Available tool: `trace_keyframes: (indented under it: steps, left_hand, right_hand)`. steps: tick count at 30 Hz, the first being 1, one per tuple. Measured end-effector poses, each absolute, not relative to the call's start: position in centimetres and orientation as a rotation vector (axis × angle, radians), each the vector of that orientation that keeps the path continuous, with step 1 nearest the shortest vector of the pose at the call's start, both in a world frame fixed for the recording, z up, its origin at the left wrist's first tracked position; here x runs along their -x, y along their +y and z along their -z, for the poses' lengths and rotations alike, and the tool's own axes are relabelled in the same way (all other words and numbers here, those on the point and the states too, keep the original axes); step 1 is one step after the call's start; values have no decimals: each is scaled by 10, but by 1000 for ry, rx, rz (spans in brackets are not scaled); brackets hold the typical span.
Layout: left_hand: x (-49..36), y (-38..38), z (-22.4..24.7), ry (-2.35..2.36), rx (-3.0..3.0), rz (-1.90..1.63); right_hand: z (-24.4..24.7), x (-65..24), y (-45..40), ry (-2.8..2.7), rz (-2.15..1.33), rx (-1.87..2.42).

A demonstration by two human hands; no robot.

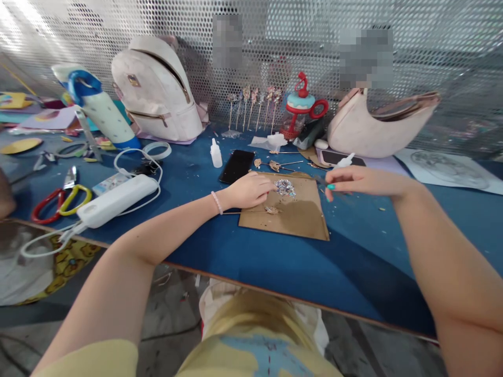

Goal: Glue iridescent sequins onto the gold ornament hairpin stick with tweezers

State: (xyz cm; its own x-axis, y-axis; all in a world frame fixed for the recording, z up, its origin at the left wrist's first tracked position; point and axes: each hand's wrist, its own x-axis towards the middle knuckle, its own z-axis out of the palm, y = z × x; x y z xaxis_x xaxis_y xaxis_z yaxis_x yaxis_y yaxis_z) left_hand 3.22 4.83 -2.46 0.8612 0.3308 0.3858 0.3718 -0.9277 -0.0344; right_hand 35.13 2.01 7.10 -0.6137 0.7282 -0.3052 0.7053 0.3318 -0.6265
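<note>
My left hand [253, 189], with a pink beaded bracelet [216, 202] at the wrist, lies over the left part of a cardboard sheet [302, 225]. Its fingers stretch out to the edge of a small pile of glittery pieces [284, 187]. A stick with a glittery ornament [272, 210] at its end lies on the cardboard just below that hand. My right hand [349, 183], nails painted teal, hovers at the sheet's right edge with its fingers drawn together. Something dark and thin by its fingertips is too blurred to name.
Behind the sheet lie a black phone [237, 166], a white glue bottle [216, 153] and ornamented sticks [275, 165]. Scissors [65, 199] and a white power strip [118, 200] lie left. A backpack [157, 94], red-lidded cup [301, 104] and handbag [381, 131] stand against the perforated metal panel.
</note>
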Motion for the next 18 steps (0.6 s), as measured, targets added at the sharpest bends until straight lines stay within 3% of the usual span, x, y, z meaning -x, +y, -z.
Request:
trace_keyframes:
  steps: [6, 13, 18]
  left_hand:
    - [-36, 45, 20, -672, 3042, 698]
    - [-57, 9, -3, -867, 3512, 1348]
    - [-65, -21, -21, -693, 3883, 1330]
  right_hand:
    - [-88, -359, 12, -2439, -1122, 1465]
    - [-88, -328, -6, -2348, -916, 1267]
    - [-88, -302, -26, -2368, -735, 1297]
